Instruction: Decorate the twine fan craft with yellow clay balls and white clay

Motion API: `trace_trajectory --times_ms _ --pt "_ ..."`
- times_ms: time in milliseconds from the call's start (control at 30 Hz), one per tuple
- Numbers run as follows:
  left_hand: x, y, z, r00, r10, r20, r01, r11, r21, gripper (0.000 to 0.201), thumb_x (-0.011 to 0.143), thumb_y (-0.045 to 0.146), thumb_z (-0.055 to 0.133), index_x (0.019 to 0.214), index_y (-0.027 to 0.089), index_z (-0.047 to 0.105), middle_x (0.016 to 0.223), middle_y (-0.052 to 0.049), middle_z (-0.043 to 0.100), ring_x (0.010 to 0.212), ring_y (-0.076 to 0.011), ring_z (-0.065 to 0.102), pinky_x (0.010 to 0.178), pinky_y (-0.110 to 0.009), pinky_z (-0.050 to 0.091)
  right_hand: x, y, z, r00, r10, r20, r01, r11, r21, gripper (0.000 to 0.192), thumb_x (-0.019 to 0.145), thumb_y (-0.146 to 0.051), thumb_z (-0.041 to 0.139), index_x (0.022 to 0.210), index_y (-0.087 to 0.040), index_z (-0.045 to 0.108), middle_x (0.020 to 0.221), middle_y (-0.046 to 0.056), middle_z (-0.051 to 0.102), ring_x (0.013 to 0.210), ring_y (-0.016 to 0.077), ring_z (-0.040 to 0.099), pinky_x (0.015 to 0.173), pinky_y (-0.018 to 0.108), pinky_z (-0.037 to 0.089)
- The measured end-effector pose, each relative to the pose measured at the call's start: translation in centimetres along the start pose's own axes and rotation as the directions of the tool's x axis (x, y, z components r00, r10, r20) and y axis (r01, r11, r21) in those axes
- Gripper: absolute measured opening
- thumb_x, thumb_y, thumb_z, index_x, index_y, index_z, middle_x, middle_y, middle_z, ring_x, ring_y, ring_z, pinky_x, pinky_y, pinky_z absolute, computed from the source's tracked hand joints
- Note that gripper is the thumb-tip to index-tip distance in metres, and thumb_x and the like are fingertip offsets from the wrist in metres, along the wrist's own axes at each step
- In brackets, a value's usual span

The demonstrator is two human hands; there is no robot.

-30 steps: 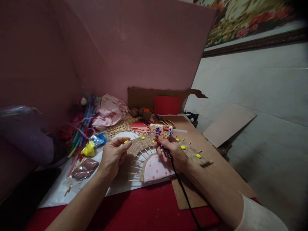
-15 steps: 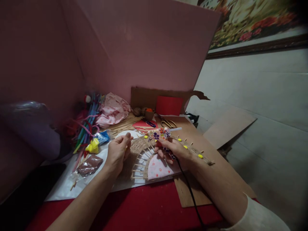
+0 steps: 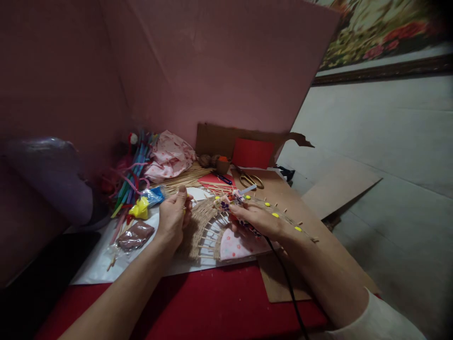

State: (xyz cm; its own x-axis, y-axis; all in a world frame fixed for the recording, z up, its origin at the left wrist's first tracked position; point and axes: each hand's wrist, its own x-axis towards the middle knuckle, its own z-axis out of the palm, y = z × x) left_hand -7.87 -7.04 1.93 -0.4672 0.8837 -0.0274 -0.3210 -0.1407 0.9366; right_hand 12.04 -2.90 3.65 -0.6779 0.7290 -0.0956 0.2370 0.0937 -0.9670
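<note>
My right hand (image 3: 253, 217) is wrapped round a glue gun (image 3: 226, 202) with a floral pattern; a pale glue stick (image 3: 248, 189) juts from its back and a black cord (image 3: 288, 278) trails down. Beneath it lies a half-round, fan-like piece of woven twine (image 3: 200, 224) on thin sticks, with pink dotted cloth (image 3: 233, 245) at its centre. Several yellow dots, one a yellow dot (image 3: 275, 215), sit along its outer band. Left of the fan, my left hand (image 3: 173, 215) is closed in a pinch, a small yellow piece showing at its fingers.
Scissors (image 3: 252, 180), a blue cutter (image 3: 222, 178) and red card (image 3: 253, 153) lie behind the fan. At left are bagged brown clay (image 3: 136, 236), a yellow packet (image 3: 140, 208), pipe cleaners (image 3: 132, 182) and crumpled pink cloth (image 3: 170, 156). Cardboard (image 3: 311, 222) extends to the right.
The glue gun has tilted, its rear stick now angled more steeply and shifted left. My left hand has turned slightly, and yellow now shows at its fingers. The whole view has shifted a little.
</note>
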Motion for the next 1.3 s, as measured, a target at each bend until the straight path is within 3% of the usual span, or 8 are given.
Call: trace_trajectory --times_ms 167,467,700,1300 --pt "0.0 0.2 0.0 1.000 -0.007 -0.024 0.006 1.000 -0.029 0.050 0.065 0.062 0.064 0.072 0.014 0.053 0.049 0.006 0.046 0.029 -0.0023 0.031 0.027 -0.014 0.015 0.9 0.3 0.3 0.999 -0.036 0.007 0.037 0.990 -0.135 0.045 0.085 -0.054 0.048 0.062 -0.016 0.056 0.056 0.002 0.057 0.041 0.0080 0.045 0.037 0.020 0.033" --pt "0.0 -0.5 -0.1 1.000 -0.016 -0.014 0.015 1.000 -0.024 0.045 0.063 0.055 0.070 0.073 0.014 0.055 0.049 0.007 0.047 0.029 -0.0020 0.031 0.028 -0.014 0.014 1.2 0.6 0.2 0.997 0.078 -0.002 -0.077 0.983 -0.168 0.047 0.084 -0.057 0.048 0.065 -0.015 0.058 0.058 0.003 0.056 0.040 0.0086 0.044 0.033 0.020 0.030" --pt "0.0 -0.3 -0.1 1.000 0.000 -0.022 -0.001 0.999 -0.050 0.033 0.060 0.037 0.075 0.063 0.015 0.050 0.050 0.006 0.051 0.028 -0.0002 0.026 0.029 -0.016 0.011 1.3 0.7 0.1 0.998 0.058 0.028 -0.054 0.989 -0.137 0.047 0.084 -0.057 0.049 0.063 -0.016 0.057 0.055 0.003 0.054 0.042 0.0095 0.045 0.035 0.021 0.031" --pt "0.3 -0.4 -0.2 0.997 0.018 -0.069 -0.023 0.997 -0.068 0.029 0.055 0.027 0.074 0.071 0.014 0.054 0.054 0.006 0.053 0.027 -0.0008 0.028 0.028 -0.015 0.012 1.3 0.0 0.1 0.990 0.138 0.021 -0.121 0.925 -0.359 0.048 0.088 -0.056 0.038 0.067 -0.016 0.053 0.054 0.002 0.049 0.049 0.0114 0.043 0.047 0.025 0.033"
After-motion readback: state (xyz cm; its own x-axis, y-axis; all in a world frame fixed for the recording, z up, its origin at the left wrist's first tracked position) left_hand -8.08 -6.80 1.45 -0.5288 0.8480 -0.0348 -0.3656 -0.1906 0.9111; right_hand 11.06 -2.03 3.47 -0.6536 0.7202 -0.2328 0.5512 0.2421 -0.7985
